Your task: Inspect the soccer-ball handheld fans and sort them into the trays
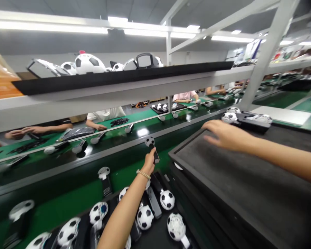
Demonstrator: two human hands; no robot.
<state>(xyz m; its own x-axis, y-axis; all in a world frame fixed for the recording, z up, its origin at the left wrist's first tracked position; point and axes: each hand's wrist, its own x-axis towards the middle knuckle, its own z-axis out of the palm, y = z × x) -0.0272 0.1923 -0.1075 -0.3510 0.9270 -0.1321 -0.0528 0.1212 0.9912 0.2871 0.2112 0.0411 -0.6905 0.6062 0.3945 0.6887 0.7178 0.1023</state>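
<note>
My left hand, with a beaded bracelet on its wrist, grips the dark handle of a small handheld fan. The fan's round white-and-black head is patterned like a football and points away from me, beside the conveyor edge. My right hand hovers over the left part of a black foam tray, fingers spread and holding nothing. Several similar fans lie at that tray's far end. Below my left forearm, more football fans fill a dark tray, partly hidden by the arm.
A conveyor belt carrying several fans crosses in front of me. Single fans lie on the green bench at left. Overhead, a shelf bears a black tray of football-patterned parts. Co-workers' hands work across the belt.
</note>
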